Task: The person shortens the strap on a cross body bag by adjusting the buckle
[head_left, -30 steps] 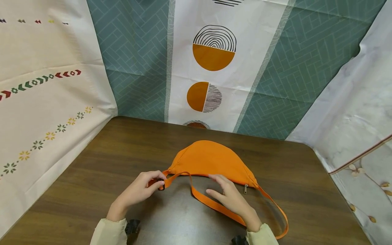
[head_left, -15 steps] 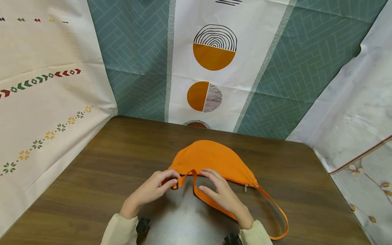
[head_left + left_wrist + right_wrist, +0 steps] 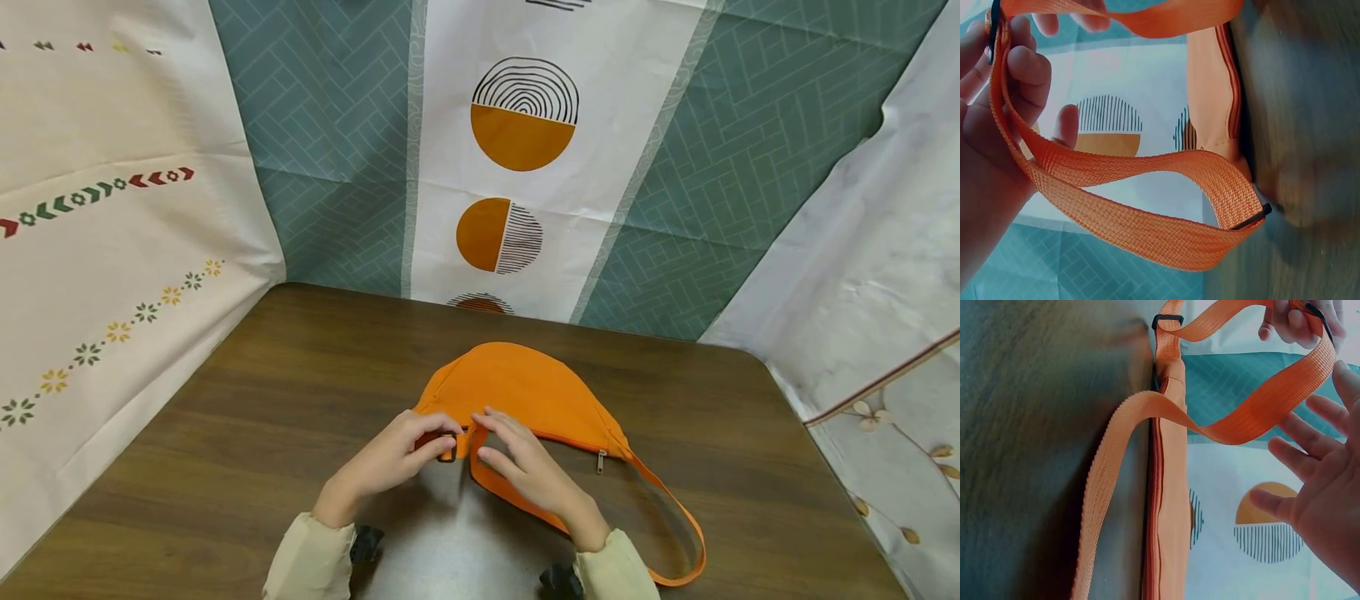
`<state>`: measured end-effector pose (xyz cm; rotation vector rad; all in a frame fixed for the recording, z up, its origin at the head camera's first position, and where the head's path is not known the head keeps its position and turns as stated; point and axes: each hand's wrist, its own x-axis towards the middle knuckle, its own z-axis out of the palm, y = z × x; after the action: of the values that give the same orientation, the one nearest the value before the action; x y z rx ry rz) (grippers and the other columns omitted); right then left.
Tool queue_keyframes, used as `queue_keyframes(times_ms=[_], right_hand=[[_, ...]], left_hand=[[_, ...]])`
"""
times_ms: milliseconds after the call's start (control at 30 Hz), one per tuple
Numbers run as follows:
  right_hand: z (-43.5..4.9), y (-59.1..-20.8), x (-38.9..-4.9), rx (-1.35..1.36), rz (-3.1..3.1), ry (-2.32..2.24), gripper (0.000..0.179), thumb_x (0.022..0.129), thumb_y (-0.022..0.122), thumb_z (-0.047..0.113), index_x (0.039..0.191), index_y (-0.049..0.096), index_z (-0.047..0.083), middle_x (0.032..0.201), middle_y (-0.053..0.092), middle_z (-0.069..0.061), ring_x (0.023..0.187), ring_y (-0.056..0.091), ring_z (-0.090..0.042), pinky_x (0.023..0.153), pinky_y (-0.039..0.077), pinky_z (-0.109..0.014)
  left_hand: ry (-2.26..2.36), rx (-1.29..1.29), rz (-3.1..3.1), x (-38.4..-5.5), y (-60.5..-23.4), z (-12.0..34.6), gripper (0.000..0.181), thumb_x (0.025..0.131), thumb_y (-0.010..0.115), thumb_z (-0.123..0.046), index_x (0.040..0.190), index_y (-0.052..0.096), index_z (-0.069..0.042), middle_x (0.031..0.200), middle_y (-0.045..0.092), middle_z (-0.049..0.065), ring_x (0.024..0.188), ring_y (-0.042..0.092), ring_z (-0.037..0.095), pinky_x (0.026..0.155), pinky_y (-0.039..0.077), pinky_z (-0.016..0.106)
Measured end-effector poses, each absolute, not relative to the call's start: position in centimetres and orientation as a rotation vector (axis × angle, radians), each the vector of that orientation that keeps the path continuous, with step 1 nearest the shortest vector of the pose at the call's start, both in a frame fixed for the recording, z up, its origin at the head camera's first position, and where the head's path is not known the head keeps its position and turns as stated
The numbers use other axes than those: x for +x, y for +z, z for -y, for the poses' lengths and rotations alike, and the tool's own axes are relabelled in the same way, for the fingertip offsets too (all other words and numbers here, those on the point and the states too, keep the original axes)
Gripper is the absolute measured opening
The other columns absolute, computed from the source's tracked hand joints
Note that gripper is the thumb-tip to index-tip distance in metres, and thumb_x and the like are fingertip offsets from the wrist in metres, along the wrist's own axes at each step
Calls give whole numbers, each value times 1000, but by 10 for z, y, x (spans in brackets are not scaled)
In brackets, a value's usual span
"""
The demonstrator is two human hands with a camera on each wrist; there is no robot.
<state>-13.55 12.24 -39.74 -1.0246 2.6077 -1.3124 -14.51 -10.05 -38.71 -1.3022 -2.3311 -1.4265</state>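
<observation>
An orange waist bag (image 3: 517,387) lies on the table with its zipper edge toward me. My left hand (image 3: 390,462) pinches the orange webbing strap (image 3: 1122,219) at a black slider buckle (image 3: 448,448), left of the bag's front edge. From that hold the strap loops down to a second black buckle (image 3: 1167,322) by the bag's end. My right hand (image 3: 528,471) has its fingers spread and relaxed, with fingertips right at the raised strap beside the buckle. In the right wrist view its palm faces the strap, and nothing is gripped.
The strap's far part curves across the brown wooden table (image 3: 300,367) to the right of my right hand. A metal zipper pull (image 3: 602,461) hangs at the bag's right end. Patterned cloth (image 3: 337,167) hangs behind the table, with white cloth at both sides.
My left hand has moved right with the buckle and strap, closing the gap to the right hand. The right hand has shifted slightly left and away from me. The bag stays in place.
</observation>
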Motion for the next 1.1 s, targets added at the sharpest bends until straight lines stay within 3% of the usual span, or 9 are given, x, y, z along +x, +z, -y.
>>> queue_keyframes(times_ms=[233, 333, 467, 633, 867, 967, 1100], right_hand=[[-124, -398, -136, -996, -2515, -1517, 23, 91, 51, 8, 112, 59, 1, 100, 61, -5, 91, 55, -16, 79, 44, -39], [-125, -397, -135, -971, -2422, -1631, 16, 89, 52, 1, 101, 62, -2, 81, 61, -6, 72, 54, -16, 64, 46, -29], [-128, -396, -135, -928, -2223, -1778, 13, 88, 52, -1, 95, 61, -6, 64, 51, -9, 54, 46, -19, 49, 42, -24], [-132, -399, -135, -909, -1985, -1929, 15, 89, 52, 1, 91, 56, -13, 59, 49, -15, 49, 47, -19, 47, 45, -26], [-134, -397, -132, -775, -1831, -2023, 24, 89, 52, 3, 94, 51, -21, 70, 60, -1, 54, 53, -9, 53, 48, -22], [-135, -397, -131, -709, -1810, -2045, 27, 89, 53, 3, 97, 50, -22, 69, 61, 0, 53, 53, -9, 53, 47, -21], [-135, -397, -131, -674, -1821, -2051, 28, 88, 54, 3, 96, 50, -23, 68, 62, 0, 52, 53, -8, 53, 47, -21]], left_hand=[[-1469, -1302, 2312, -146, -386, 94, 10, 88, 55, -5, 97, 59, -6, 70, 52, -5, 55, 40, 2, 51, 39, 19], [-1484, -1289, 2317, -145, -382, 89, 12, 87, 55, -1, 99, 57, -1, 67, 52, -2, 53, 38, 2, 50, 38, 19], [-1532, -1305, 2301, -139, -369, 83, 11, 85, 54, 6, 96, 57, 4, 66, 52, 4, 52, 38, 4, 50, 38, 19], [-1577, -1319, 2317, -132, -356, 78, 9, 85, 54, 7, 93, 56, 5, 66, 52, 6, 55, 40, 5, 52, 39, 19], [-1521, -1308, 2264, -128, -356, 75, 25, 73, 71, 0, 94, 58, 3, 83, 59, 10, 68, 50, 20, 61, 44, 29], [-1456, -1278, 2255, -134, -371, 77, 31, 70, 76, -7, 96, 61, -3, 90, 60, 4, 80, 53, 17, 71, 44, 30], [-1383, -1248, 2268, -144, -389, 80, 30, 70, 77, -13, 97, 65, -10, 92, 59, -4, 85, 51, 12, 75, 42, 28]])
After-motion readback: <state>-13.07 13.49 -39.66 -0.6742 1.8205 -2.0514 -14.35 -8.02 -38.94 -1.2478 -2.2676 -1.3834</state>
